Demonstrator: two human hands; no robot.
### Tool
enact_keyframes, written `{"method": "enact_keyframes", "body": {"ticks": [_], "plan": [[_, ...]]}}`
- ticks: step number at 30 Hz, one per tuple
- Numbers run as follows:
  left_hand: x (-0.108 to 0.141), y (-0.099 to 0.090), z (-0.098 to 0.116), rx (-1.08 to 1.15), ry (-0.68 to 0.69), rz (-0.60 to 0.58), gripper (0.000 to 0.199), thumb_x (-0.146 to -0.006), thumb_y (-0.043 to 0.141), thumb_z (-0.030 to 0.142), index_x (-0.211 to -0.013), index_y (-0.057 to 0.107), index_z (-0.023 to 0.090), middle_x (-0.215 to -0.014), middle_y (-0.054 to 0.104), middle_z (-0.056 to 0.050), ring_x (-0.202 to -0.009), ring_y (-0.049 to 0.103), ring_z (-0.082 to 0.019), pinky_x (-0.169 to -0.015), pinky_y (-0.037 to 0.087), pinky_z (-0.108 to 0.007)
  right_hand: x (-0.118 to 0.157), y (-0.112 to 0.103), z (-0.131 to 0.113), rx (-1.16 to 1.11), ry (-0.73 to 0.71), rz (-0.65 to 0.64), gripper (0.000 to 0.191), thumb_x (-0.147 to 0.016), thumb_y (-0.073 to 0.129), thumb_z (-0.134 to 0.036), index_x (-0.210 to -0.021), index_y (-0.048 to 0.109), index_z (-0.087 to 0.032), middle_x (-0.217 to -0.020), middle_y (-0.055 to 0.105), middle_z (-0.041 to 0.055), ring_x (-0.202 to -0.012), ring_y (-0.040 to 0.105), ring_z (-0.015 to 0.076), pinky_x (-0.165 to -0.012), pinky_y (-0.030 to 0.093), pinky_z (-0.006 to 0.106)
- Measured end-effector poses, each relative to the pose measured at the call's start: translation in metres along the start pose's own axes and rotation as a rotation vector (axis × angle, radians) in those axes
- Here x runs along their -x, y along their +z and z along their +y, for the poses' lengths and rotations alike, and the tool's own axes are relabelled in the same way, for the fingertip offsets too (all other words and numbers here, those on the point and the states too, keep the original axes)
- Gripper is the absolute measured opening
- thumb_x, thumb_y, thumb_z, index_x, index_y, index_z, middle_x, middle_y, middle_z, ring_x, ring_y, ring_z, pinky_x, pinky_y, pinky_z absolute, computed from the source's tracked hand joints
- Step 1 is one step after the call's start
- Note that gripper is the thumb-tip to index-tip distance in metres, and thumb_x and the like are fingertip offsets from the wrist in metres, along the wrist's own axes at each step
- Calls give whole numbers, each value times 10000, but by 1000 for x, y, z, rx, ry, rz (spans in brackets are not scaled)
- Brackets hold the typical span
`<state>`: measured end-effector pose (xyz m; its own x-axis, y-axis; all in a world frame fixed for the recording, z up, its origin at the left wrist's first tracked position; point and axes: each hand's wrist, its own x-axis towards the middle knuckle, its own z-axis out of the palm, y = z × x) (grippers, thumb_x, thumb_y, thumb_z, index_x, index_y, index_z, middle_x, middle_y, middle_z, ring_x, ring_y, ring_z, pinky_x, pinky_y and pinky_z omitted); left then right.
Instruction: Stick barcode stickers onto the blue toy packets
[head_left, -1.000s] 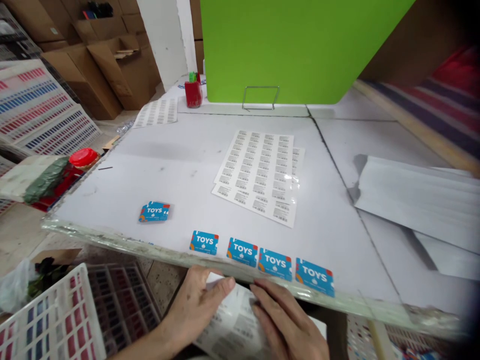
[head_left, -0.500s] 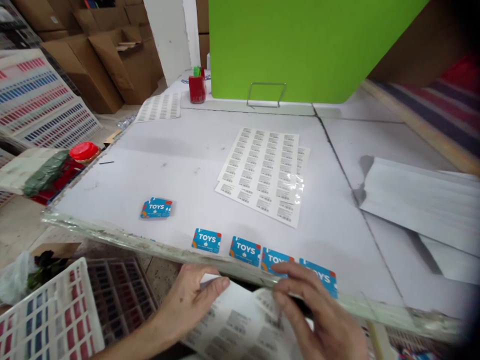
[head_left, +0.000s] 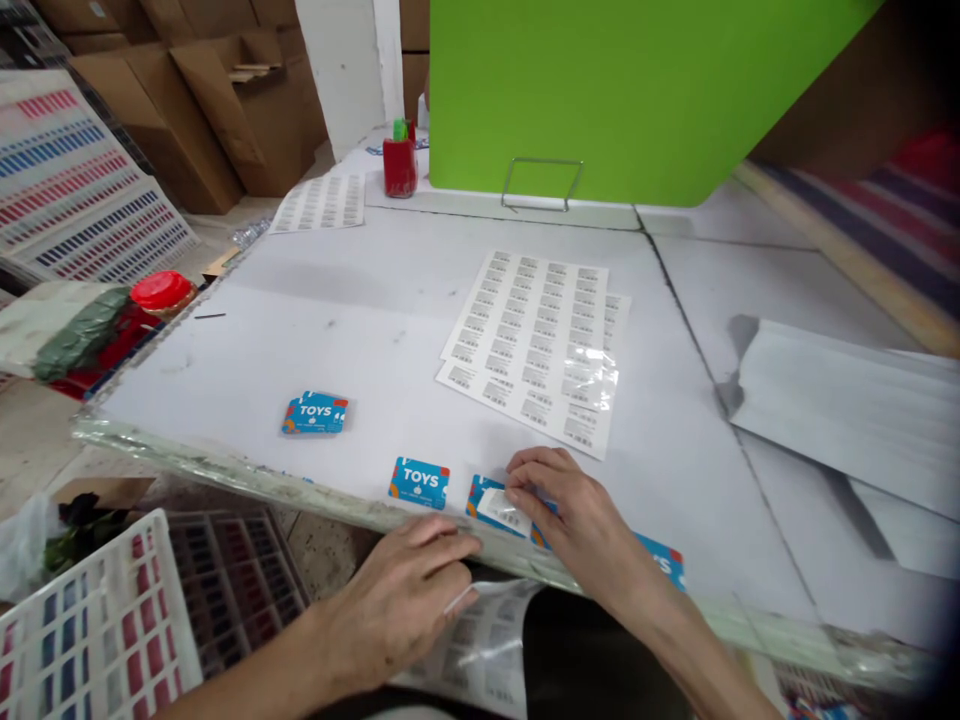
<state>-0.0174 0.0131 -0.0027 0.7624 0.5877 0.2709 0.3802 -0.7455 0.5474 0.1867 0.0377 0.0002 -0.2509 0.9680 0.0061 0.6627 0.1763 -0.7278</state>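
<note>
White label, in right hand, over card

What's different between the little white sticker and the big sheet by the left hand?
The little white sticker is one label; the big sheet has many.
The sticker is at the right hand's fingertips, over a blue card; the sheet is at the left hand, off the table.
The sticker is much smaller than the sheet.
Both are white with dark printing.

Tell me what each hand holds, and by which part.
The right hand pinches a small white label by its right end. The left hand holds a label sheet by its upper left part, fingertips partly hidden.
</note>
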Motion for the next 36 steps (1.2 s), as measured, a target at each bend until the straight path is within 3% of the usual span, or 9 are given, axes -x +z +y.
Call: {"method": "enact_keyframes", "body": {"ticks": [8, 28, 36], "plan": [[3, 3, -5, 49, -9, -51, 146, -885, 433, 115, -782, 535, 124, -1013, 580, -75, -968, 471, -200, -898, 432, -343, -6, 1, -2, -28, -31, -73, 187, -847, 469, -133, -697, 554, -205, -851, 574, 31, -860, 497, 183, -730, 448, 327], [-1, 5, -7, -27, -5, -38, 181, -894, 421, 133, -777, 559, 117, -1136, 573, -97, -942, 489, -203, -855, 447, -341, -7, 3, -2, -7, -31, -72, 181, -831, 493, -80, -707, 556, -195, -833, 568, 26, -852, 493, 182, -744, 447, 331], [-8, 5, -9, -88, 24, -146, 208, -902, 411, 156, -763, 558, 107, -1197, 540, -133, -904, 495, -217, -791, 463, -362, -7, 7, -4, 43, -20, -43, 190, -814, 492, -43, -697, 550, -181, -819, 573, 32, -841, 493, 183, -746, 447, 332]]}}
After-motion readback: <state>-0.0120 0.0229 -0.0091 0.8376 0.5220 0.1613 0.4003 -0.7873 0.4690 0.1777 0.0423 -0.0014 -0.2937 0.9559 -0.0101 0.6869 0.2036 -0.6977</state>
